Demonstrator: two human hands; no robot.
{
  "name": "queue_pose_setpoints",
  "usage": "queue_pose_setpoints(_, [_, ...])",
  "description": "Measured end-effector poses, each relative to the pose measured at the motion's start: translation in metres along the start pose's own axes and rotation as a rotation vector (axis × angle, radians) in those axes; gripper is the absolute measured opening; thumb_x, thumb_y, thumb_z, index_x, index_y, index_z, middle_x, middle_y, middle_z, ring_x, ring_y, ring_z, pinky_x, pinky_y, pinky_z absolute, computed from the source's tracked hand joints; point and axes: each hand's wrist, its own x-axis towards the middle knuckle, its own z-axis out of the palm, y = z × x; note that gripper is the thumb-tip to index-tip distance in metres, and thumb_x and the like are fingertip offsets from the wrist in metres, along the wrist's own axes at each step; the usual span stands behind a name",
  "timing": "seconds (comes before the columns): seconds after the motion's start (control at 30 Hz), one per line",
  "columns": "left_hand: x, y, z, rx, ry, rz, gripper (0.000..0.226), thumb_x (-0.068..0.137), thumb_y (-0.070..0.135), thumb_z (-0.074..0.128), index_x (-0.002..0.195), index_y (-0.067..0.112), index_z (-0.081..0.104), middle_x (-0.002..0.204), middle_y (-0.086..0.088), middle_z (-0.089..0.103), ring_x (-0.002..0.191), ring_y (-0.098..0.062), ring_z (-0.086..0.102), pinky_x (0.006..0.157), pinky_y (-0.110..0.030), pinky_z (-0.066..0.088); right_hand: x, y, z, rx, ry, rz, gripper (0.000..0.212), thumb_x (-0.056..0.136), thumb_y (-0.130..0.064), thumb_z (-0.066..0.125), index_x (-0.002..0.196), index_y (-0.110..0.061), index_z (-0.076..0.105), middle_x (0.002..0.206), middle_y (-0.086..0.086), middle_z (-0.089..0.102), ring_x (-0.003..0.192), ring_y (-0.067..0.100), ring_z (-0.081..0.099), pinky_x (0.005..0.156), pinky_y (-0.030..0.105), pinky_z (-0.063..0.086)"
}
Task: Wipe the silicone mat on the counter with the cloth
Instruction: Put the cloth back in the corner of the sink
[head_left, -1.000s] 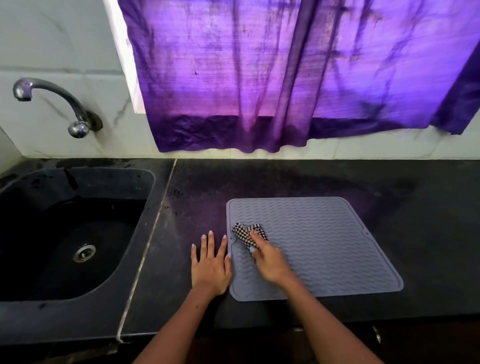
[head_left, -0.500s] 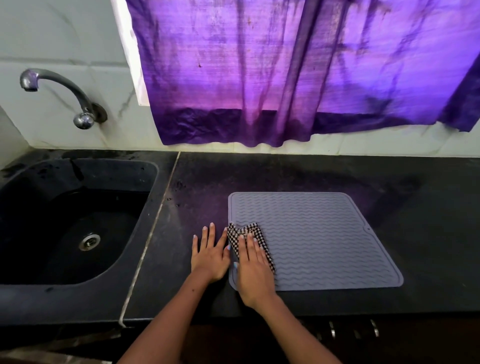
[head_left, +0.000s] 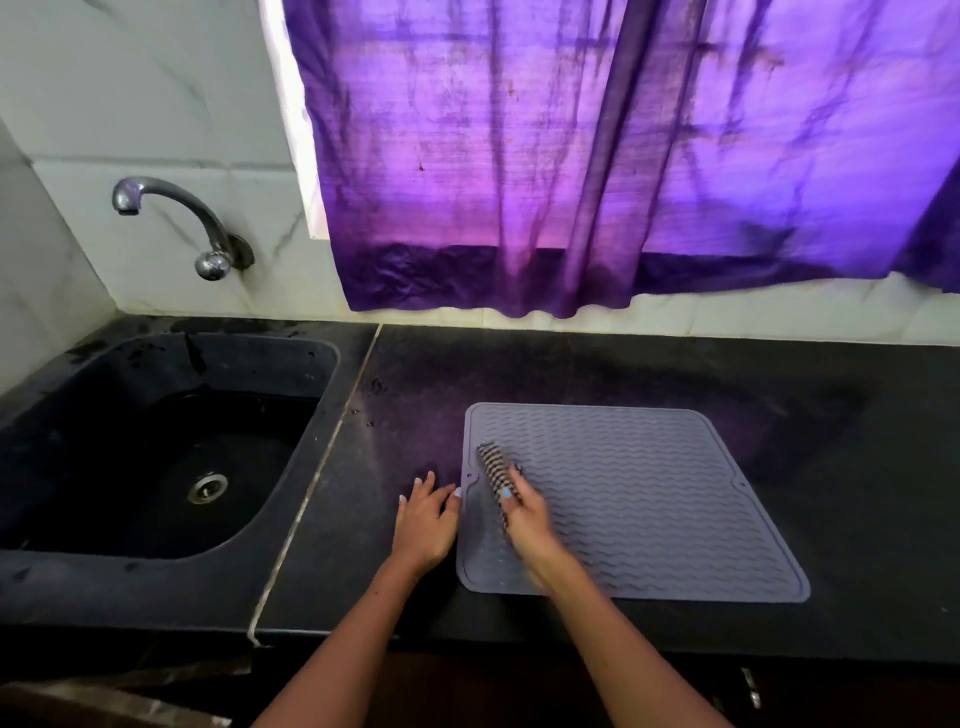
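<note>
Mat: the grey silicone mat lies flat on the black counter, lower centre-right of the frame; a rounded-corner rectangle with a raised rim and wavy zigzag ribs across its surface.
Cloth: the black-and-white checked cloth sits on the mat's left part, bunched into a narrow strip and blurred by motion.
Right hand: the right hand closes on the cloth, fingers wrapped over it, above the mat's left side.
Left hand: the left hand is spread, palm down, flat on the counter just beside the mat's left edge, its thumb tip at the rim.
Sink: a black matte basin with rounded corners and a metal drain is set into the counter at the left.
Tap: a curved chrome tap comes out of the pale marble-veined wall tiles at the upper left.
Curtain: a thin, creased purple curtain hangs across the top, backlit.
</note>
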Motion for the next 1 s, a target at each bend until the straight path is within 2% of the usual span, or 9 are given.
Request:
queue_pose_setpoints(0.1, [-0.017, 0.008, 0.003, -0.290, 0.099, -0.081, 0.041, 0.100, 0.032, 0.035, 0.124, 0.008, 0.059, 0.150, -0.011, 0.034, 0.144, -0.024, 0.020, 0.118, -0.039, 0.012, 0.002, -0.026, -0.010, 0.795, -0.009, 0.258, 0.031, 0.100, -0.010, 0.036, 0.127, -0.007, 0.049, 0.106, 0.014, 0.065, 0.091, 0.024, 0.060, 0.078, 0.037, 0.052])
queue_pose_setpoints(0.2, [-0.028, 0.019, 0.004, -0.674, 0.120, -0.212, 0.045, 0.091, 0.051, 0.044, 0.101, 0.017, 0.072, 0.119, -0.009, 0.066, 0.114, -0.020, 0.057, 0.104, -0.039, 0.040, -0.006, -0.047, -0.012, 1.051, -0.133, 0.355, 0.029, 0.098, -0.016, 0.039, 0.115, 0.003, 0.054, 0.089, 0.017, 0.068, 0.088, 0.028, 0.060, 0.072, 0.038, 0.055])
queue_pose_setpoints(0.27, [-0.029, 0.029, -0.004, -1.066, 0.119, -0.261, 0.031, 0.092, 0.040, 0.050, 0.090, 0.018, 0.071, 0.101, -0.009, 0.072, 0.097, -0.017, 0.064, 0.096, -0.035, 0.046, -0.011, -0.055, -0.003, 1.094, -0.235, 0.360, 0.031, 0.097, -0.017, 0.038, 0.107, 0.005, 0.058, 0.087, 0.019, 0.071, 0.084, 0.030, 0.066, 0.070, 0.036, 0.057])
queue_pose_setpoints(0.33, [-0.032, 0.034, -0.017, -1.336, 0.140, -0.241, 0.023, 0.093, 0.029, 0.051, 0.099, 0.013, 0.067, 0.099, -0.008, 0.073, 0.097, -0.020, 0.065, 0.092, -0.035, 0.047, -0.013, -0.059, 0.012, 1.074, -0.319, 0.376, 0.031, 0.096, -0.018, 0.039, 0.101, 0.004, 0.060, 0.083, 0.019, 0.072, 0.075, 0.029, 0.070, 0.064, 0.035, 0.059])
queue_pose_setpoints(0.43, [-0.039, 0.030, -0.044, -1.475, 0.287, -0.200, 0.029, 0.092, 0.015, 0.053, 0.115, -0.001, 0.059, 0.110, -0.021, 0.067, 0.105, -0.032, 0.062, 0.094, -0.043, 0.049, -0.017, -0.061, 0.037, 1.011, -0.414, 0.405, 0.031, 0.095, -0.019, 0.040, 0.104, 0.003, 0.060, 0.086, 0.020, 0.071, 0.085, 0.030, 0.065, 0.067, 0.036, 0.057])
queue_pose_setpoints(0.57, [-0.035, 0.011, -0.081, -1.426, 0.491, -0.169, 0.022, 0.090, 0.005, 0.054, 0.111, 0.003, 0.061, 0.100, -0.014, 0.068, 0.091, -0.026, 0.064, 0.081, -0.038, 0.054, -0.010, -0.064, 0.079, 0.771, -0.452, 0.357, 0.027, 0.096, -0.015, 0.041, 0.106, -0.002, 0.061, 0.092, 0.016, 0.069, 0.084, 0.025, 0.063, 0.068, 0.033, 0.054])
queue_pose_setpoints(0.73, [-0.016, -0.030, -0.124, -1.387, 0.572, -0.179, 0.020, 0.089, 0.005, 0.056, 0.108, 0.004, 0.061, 0.096, -0.013, 0.068, 0.087, -0.025, 0.065, 0.076, -0.036, 0.054, 0.017, -0.077, 0.137, 0.351, -0.393, 0.156, 0.014, 0.096, -0.016, 0.047, 0.100, -0.009, 0.059, 0.093, 0.008, 0.066, 0.084, 0.019, 0.063, 0.069, 0.031, 0.052])
queue_pose_setpoints(0.87, [0.017, -0.068, -0.169, -1.335, 0.598, -0.176, 0.019, 0.088, 0.003, 0.058, 0.106, 0.002, 0.060, 0.091, -0.014, 0.067, 0.083, -0.026, 0.064, 0.078, -0.041, 0.054, 0.047, -0.095, 0.190, 0.292, -0.467, 0.109, 0.022, 0.083, -0.020, 0.069, 0.098, -0.005, 0.062, 0.095, 0.011, 0.071, 0.089, 0.021, 0.068, 0.081, 0.035, 0.056])
queue_pose_setpoints(1.0, [0.060, -0.112, -0.223, -1.310, 0.568, -0.249, 0.024, 0.083, 0.004, 0.065, 0.107, 0.002, 0.061, 0.098, -0.019, 0.068, 0.088, -0.032, 0.065, 0.080, -0.045, 0.054, 0.081, -0.118, 0.250, 0.353, -0.591, 0.172, 0.015, 0.083, -0.004, 0.065, 0.097, -0.001, 0.066, 0.087, 0.012, 0.072, 0.080, 0.021, 0.068, 0.079, 0.037, 0.054])
